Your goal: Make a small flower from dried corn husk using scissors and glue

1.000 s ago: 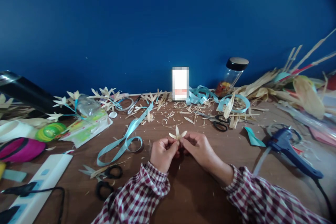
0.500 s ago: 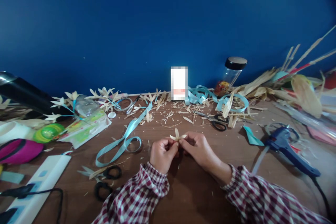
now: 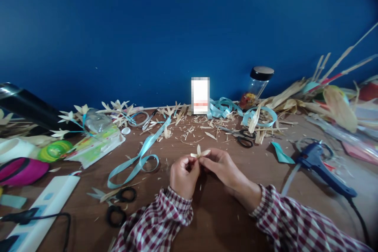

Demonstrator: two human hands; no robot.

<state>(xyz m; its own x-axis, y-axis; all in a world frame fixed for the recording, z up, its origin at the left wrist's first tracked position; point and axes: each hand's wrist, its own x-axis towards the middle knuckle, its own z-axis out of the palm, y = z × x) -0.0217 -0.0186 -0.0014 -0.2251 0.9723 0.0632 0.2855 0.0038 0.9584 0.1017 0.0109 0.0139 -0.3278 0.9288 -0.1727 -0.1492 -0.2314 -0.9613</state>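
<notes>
Pinching a small husk flower over the worktop

Both hands meet at the middle of the worktop. The left hand and right hand each pinch the base of a pale husk flower, its petals fanning upward between the fingertips. A light blue ribbon lies just to the left, a blue glue gun well to the right.
</notes>
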